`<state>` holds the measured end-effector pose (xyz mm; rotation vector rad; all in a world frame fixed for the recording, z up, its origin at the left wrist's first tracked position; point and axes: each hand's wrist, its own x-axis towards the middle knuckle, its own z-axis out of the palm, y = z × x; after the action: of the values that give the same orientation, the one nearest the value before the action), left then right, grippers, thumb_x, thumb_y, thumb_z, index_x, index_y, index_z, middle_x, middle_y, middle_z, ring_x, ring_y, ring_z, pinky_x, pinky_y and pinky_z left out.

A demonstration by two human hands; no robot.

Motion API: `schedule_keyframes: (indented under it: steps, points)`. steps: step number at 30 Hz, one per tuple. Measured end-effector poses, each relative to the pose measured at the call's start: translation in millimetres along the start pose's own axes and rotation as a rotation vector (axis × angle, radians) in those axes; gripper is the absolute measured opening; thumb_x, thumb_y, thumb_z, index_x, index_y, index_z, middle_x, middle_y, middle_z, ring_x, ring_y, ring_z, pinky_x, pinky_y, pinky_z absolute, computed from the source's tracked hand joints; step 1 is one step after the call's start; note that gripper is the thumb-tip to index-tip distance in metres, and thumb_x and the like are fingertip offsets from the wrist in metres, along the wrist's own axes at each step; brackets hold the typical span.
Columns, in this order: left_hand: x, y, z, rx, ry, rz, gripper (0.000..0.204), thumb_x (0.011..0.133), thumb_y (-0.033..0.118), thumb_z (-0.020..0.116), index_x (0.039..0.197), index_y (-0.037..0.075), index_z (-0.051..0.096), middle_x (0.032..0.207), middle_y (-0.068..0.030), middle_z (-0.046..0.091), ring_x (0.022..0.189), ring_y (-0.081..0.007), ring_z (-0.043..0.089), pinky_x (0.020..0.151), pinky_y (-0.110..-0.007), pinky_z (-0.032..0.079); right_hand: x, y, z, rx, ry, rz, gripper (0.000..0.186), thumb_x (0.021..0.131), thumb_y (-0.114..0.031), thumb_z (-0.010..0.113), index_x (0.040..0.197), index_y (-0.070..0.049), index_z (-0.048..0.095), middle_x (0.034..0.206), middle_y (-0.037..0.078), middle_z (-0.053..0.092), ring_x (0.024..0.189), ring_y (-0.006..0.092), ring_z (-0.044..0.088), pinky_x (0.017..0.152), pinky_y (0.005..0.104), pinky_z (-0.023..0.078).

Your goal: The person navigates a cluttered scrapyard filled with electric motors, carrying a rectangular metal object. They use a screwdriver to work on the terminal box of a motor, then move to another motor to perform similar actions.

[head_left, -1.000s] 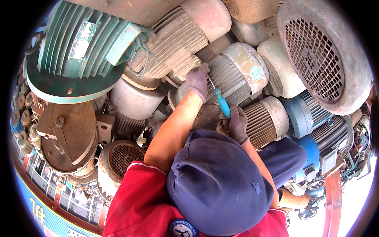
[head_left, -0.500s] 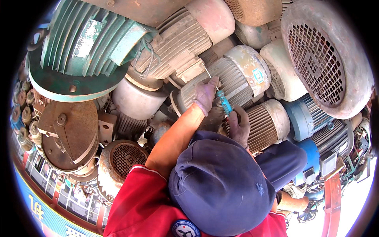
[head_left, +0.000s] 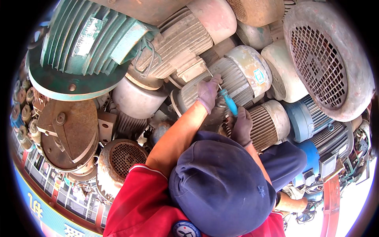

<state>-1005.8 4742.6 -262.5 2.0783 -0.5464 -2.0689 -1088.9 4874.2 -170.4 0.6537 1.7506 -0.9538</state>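
Heaped motors fill the place, and a person in a red shirt (head_left: 136,199) and dark blue cap (head_left: 223,183) leans in over them. The bulkiest I can see are the green motor (head_left: 92,43) with its broad round flange, over on the left, and the grey fan cover (head_left: 355,87) on the right. Between them lies a tan motor (head_left: 181,43) with a pinkish end cap, and just below that a grey finned motor (head_left: 233,77) with a pale, scuffed cover. A brown finned motor (head_left: 262,124) sits beside the right hand.

Both hands wear purplish gloves. The right hand (head_left: 241,128) grasps the butt of a screwdriver (head_left: 229,102), its turquoise handle lying over the grey motor's side. The left hand (head_left: 208,93) appears closed around the thin shaft, whose far end pokes out past the fingers toward the tan motor's boxy block (head_left: 192,70). From here I can't tell whether the tip touches anything.

To handle it well, I'd let the left fingers guide the shaft lightly, without clamping it, and keep them back from the tip. The right hand should stay in line behind the handle, pressing straight along it, since a sideways lean could make the blade skid across metal so dusty and worn.
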Motion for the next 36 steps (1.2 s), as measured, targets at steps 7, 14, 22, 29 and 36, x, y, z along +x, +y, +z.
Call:
schedule_keyframes:
  steps: [7, 14, 22, 29, 36]
  points:
    - [8, -9, 4, -0.083, 0.060, 0.085, 0.040, 0.094, 0.040, 0.077, 0.081, 0.002, 0.073, 0.059, 0.0000, 0.055, 0.046, -0.0113, 0.043, 0.043, -0.032, 0.033, 15, 36, -20, -0.431, 0.037, -0.529, 0.039, 0.105, -0.041, 0.057, 0.114, -0.004, 0.066, 0.083, 0.008, 0.071, 0.063, 0.0170, 0.065, 0.058, 0.0283, 0.053]
    - [8, 0, -1, -0.039, 0.071, -0.023, 0.039, 0.092, 0.037, 0.079, 0.078, 0.002, 0.071, 0.062, 0.0003, 0.056, 0.049, -0.0115, 0.045, 0.044, -0.033, 0.034, 10, 0, -9, -0.141, -0.004, 0.152, 0.045, 0.106, -0.038, 0.055, 0.129, 0.000, 0.063, 0.097, 0.011, 0.073, 0.082, 0.0198, 0.067, 0.074, 0.0303, 0.053]
    - [17, -3, 2, -0.051, 0.117, -0.005, 0.042, 0.089, 0.040, 0.081, 0.078, 0.000, 0.075, 0.065, -0.0036, 0.062, 0.056, -0.0141, 0.051, 0.053, -0.035, 0.042, 2, -8, -9, -0.046, -0.064, 0.161, 0.049, 0.105, -0.035, 0.060, 0.137, 0.002, 0.060, 0.094, 0.010, 0.069, 0.078, 0.0138, 0.064, 0.067, 0.0288, 0.052]
    - [40, -26, 1, -0.028, 0.163, 0.141, 0.044, 0.088, 0.039, 0.081, 0.078, -0.003, 0.077, 0.065, -0.0055, 0.064, 0.060, -0.0165, 0.055, 0.059, -0.037, 0.046, -4, 8, -8, -0.347, -0.042, -0.365, 0.041, 0.106, -0.040, 0.057, 0.113, 0.000, 0.066, 0.079, 0.008, 0.067, 0.061, 0.0114, 0.057, 0.050, 0.0297, 0.044]
    - [33, -13, -2, 0.052, 0.197, 0.094, 0.042, 0.087, 0.037, 0.082, 0.079, -0.005, 0.077, 0.069, -0.0088, 0.069, 0.064, -0.0173, 0.058, 0.063, -0.039, 0.048, 1, 7, -13, -0.416, -0.044, -0.367, 0.038, 0.109, -0.044, 0.047, 0.105, -0.010, 0.063, 0.077, 0.005, 0.065, 0.054, 0.0154, 0.055, 0.047, 0.0296, 0.042]
